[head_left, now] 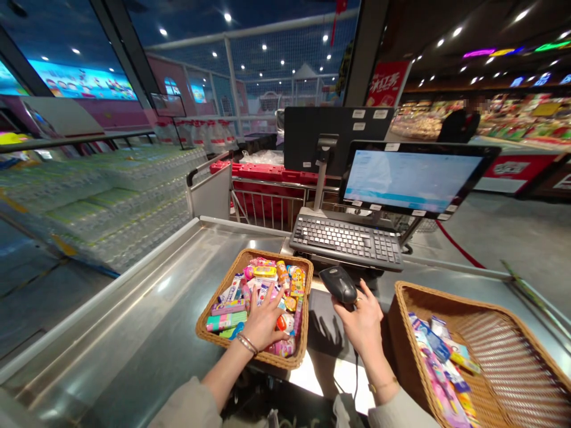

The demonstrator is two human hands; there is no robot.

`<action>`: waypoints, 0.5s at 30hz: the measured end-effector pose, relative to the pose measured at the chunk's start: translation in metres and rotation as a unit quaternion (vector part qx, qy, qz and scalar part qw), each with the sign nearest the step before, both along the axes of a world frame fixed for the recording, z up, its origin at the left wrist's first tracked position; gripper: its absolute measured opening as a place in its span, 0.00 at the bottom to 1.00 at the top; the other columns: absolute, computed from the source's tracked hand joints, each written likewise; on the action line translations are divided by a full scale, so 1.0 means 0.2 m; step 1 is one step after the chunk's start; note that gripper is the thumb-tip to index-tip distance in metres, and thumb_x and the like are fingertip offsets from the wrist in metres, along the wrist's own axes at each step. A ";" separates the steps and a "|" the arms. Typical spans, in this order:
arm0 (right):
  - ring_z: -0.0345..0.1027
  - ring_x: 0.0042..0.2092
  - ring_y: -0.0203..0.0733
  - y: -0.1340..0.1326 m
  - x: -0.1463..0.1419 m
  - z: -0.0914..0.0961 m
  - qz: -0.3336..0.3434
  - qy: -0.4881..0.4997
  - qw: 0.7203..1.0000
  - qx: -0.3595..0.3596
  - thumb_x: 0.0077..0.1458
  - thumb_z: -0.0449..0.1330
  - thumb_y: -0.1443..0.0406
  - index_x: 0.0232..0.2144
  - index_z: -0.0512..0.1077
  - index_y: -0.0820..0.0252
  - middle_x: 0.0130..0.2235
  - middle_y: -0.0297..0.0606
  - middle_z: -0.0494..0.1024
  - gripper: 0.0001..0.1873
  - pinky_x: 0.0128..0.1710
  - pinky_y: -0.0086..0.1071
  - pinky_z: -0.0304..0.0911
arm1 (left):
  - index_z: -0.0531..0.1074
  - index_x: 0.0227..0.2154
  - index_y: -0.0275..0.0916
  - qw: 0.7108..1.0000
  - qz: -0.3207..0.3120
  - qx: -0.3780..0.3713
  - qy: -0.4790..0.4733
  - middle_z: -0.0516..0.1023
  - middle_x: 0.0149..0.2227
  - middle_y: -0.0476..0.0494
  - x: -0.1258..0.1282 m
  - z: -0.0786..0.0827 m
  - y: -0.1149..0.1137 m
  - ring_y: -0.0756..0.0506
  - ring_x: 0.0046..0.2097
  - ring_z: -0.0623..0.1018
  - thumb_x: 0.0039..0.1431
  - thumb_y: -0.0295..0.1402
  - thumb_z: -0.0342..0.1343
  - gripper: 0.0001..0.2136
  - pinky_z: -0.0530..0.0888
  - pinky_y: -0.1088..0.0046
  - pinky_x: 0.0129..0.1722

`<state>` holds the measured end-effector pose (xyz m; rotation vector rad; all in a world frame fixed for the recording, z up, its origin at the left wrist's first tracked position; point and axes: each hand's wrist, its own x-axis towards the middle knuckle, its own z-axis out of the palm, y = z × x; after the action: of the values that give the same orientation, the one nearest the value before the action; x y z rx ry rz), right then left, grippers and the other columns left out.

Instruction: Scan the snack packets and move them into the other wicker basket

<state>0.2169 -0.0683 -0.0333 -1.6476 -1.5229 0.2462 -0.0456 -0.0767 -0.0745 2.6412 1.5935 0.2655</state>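
Note:
My left hand [265,315] lies with spread fingers over the packets in a wicker basket [201,324]. Around its fingers are colourful sweets and small packages, among them an orange-capped bottle [282,272] and a green-and-pink packet [225,321]. Whether a packet is held under the palm cannot be made out; the fingers look apart. In my right hand [363,318] is a black barcode scanner [338,283], gripped by its handle, its head pointing up and left. The scanner's cable [355,374] hangs down below the hand.
A larger wicker basket [513,356] at the right holds several packets [439,356]. Behind the scanner stand a keyboard [345,239] and a lit monitor [410,178]. The metal counter [147,309] stretches left. Beyond it are a shopping cart [267,202] and, farther off, a person [460,123].

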 end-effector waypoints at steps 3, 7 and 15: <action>0.56 0.63 0.56 0.00 0.01 0.00 -0.004 0.005 1.000 0.003 0.46 0.59 0.53 0.31 0.77 0.57 0.46 0.44 0.79 0.16 0.60 0.53 0.48 | 0.75 0.42 0.45 1.000 -0.007 0.004 -0.011 0.58 0.67 0.42 0.00 0.00 0.00 0.29 0.69 0.49 0.48 0.49 0.64 0.20 0.32 0.31 0.61; 0.56 0.62 0.56 -0.01 0.02 0.00 -0.008 0.009 1.000 0.000 0.46 0.59 0.52 0.31 0.77 0.56 0.47 0.43 0.79 0.16 0.59 0.53 0.49 | 0.72 0.49 0.46 0.999 -0.009 0.021 -0.034 0.57 0.68 0.39 -0.01 0.03 0.01 0.30 0.70 0.49 0.50 0.46 0.64 0.23 0.36 0.32 0.62; 0.56 0.62 0.56 -0.02 0.02 0.01 -0.006 0.011 1.000 -0.001 0.46 0.59 0.54 0.32 0.77 0.55 0.47 0.43 0.79 0.15 0.60 0.53 0.48 | 0.72 0.51 0.47 0.993 0.055 0.088 -0.048 0.61 0.66 0.38 -0.07 0.12 0.07 0.30 0.69 0.52 0.53 0.42 0.63 0.22 0.36 0.32 0.62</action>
<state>0.2212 -0.0718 -0.0310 -1.6495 -1.4964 0.2586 -0.0604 -0.0632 -0.0500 2.6195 1.7634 0.5534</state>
